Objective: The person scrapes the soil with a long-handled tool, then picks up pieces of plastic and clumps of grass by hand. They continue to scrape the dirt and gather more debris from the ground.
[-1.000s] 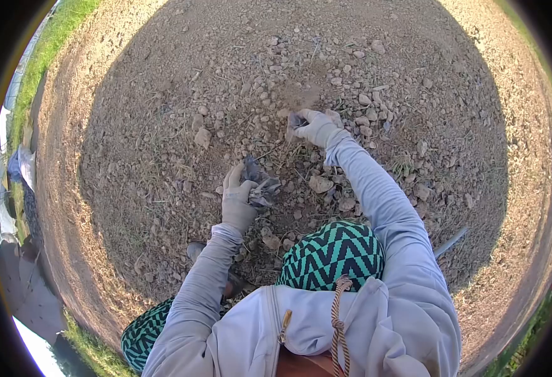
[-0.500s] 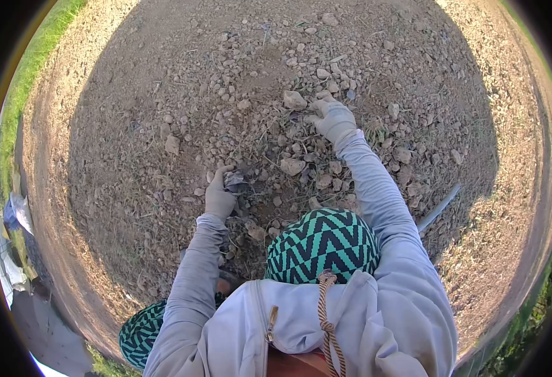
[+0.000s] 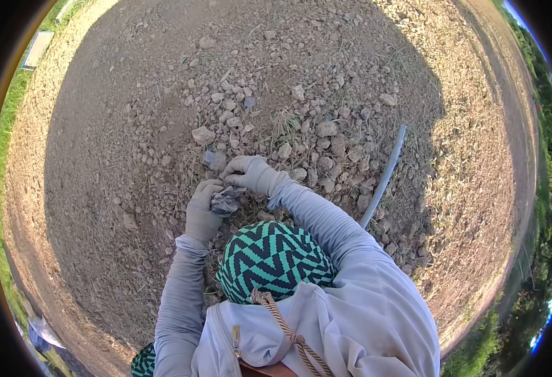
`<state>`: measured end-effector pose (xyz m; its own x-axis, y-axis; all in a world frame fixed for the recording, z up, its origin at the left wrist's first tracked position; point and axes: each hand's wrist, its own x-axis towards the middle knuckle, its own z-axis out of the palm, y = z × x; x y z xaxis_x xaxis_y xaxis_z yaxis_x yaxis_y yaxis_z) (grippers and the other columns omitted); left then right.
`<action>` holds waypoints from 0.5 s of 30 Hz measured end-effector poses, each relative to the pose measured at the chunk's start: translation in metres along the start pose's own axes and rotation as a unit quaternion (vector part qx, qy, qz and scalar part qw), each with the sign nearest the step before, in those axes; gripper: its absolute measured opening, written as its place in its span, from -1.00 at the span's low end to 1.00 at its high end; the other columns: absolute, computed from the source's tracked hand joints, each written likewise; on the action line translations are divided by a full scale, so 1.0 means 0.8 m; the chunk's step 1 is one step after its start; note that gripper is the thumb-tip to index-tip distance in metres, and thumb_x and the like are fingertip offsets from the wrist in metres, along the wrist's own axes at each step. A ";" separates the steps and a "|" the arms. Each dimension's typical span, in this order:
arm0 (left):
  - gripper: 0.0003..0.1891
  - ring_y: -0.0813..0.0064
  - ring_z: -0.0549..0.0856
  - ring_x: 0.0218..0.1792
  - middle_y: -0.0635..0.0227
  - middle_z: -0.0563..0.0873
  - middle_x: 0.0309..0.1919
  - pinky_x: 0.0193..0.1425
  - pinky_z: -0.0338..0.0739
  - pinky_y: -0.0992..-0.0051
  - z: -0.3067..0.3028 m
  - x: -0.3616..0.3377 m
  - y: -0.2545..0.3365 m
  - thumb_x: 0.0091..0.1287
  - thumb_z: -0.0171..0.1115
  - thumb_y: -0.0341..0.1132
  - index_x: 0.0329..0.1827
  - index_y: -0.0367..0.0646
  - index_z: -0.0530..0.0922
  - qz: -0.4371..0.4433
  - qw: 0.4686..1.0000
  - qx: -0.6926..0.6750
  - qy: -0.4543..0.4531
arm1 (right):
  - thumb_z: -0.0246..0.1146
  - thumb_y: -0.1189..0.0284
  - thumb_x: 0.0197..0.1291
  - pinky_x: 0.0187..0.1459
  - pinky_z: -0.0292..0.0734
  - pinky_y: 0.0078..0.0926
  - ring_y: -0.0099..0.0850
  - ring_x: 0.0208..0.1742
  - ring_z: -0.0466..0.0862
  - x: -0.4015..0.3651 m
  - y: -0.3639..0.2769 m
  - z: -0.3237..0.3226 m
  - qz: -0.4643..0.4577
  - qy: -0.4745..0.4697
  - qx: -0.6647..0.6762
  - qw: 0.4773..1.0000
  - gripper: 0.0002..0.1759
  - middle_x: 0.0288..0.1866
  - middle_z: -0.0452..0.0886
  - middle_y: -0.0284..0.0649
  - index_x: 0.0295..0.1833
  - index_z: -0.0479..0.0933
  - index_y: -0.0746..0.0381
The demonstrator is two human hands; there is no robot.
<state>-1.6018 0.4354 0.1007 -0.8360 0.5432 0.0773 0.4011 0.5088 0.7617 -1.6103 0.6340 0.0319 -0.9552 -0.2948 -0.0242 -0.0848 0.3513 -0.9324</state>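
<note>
Right hand has come beside the left hand, which grips crumpled plastic; the right's grip I cannot tell.

No text, label, brand, number or sign is legible in the head view. The dark-and-green zigzags on the patterned cloth over the knee form a repeating ornament rather than lettering. On the zip pull of the pale top, and on the pale panel at the upper left edge, any marking is too small to make out.
</note>
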 end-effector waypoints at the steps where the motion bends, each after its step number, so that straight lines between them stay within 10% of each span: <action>1: -0.65 0.13 0.64 -0.02 0.18 0.64 -0.10 0.03 0.54 0.33 0.008 0.011 0.005 -0.01 0.40 -0.45 -0.11 -0.13 0.57 -0.037 0.998 0.025 -0.053 | 0.33 0.30 0.16 -0.01 0.54 -0.36 -0.25 -0.08 0.68 -0.005 0.001 -0.022 0.008 0.094 -0.006 0.996 -0.79 -0.17 0.69 -0.17 -0.15 0.68 0.16; 4: -0.66 0.14 0.62 0.07 0.21 0.64 -0.03 0.11 0.51 0.28 0.040 0.028 -0.010 0.08 0.29 -0.39 -0.03 -0.05 0.56 -0.105 0.974 0.101 -0.175 | 0.30 0.34 0.20 -0.05 0.55 -0.38 -0.23 -0.13 0.68 -0.023 0.089 -0.120 0.103 0.396 0.038 0.912 -0.81 -0.19 0.70 -0.12 -0.16 0.66 0.22; 5: -0.65 0.13 0.62 0.07 0.20 0.64 -0.03 0.12 0.51 0.28 0.059 0.021 -0.032 0.09 0.28 -0.40 -0.01 -0.05 0.56 -0.124 0.960 0.136 -0.208 | 0.30 0.43 0.26 -0.07 0.57 -0.49 -0.55 -0.12 0.67 -0.042 0.086 -0.166 0.204 0.428 0.207 0.856 -0.83 -0.22 0.71 -0.29 -0.09 0.67 0.25; 6: -0.64 0.12 0.61 0.08 0.20 0.64 -0.03 0.14 0.51 0.27 0.077 0.011 -0.052 0.09 0.26 -0.41 0.00 -0.05 0.55 -0.144 0.945 0.172 -0.240 | 0.30 0.35 0.25 -0.01 0.58 -0.44 -0.42 -0.07 0.71 -0.063 0.180 -0.197 0.285 0.455 -0.058 0.842 -0.77 -0.18 0.74 -0.23 -0.03 0.67 0.21; 8: -0.62 0.12 0.59 0.12 0.20 0.63 0.00 0.17 0.52 0.25 0.084 0.005 -0.048 0.09 0.22 -0.46 0.03 -0.05 0.54 -0.184 0.926 0.203 -0.259 | 0.28 0.16 0.20 0.23 0.47 -0.32 -0.10 0.15 0.63 -0.110 0.198 -0.247 0.442 0.232 -0.235 0.834 -0.57 0.12 0.65 -0.06 0.16 0.62 0.04; 15: -0.56 0.13 0.58 0.15 0.21 0.61 0.06 0.19 0.51 0.26 0.089 0.002 -0.058 0.10 0.19 -0.45 0.11 -0.06 0.52 -0.191 0.918 0.219 -0.268 | 0.36 0.27 0.15 0.20 0.48 -0.42 -0.28 0.11 0.65 -0.097 0.228 -0.212 0.320 0.090 -0.048 0.942 -0.44 0.11 0.67 -0.14 0.25 0.50 0.21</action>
<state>-1.5948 0.4603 0.0196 -0.6891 0.4606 -0.5595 0.3279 0.8867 0.3260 -1.5993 0.8716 -0.0754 -0.8517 0.1567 -0.5000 0.5071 0.4866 -0.7114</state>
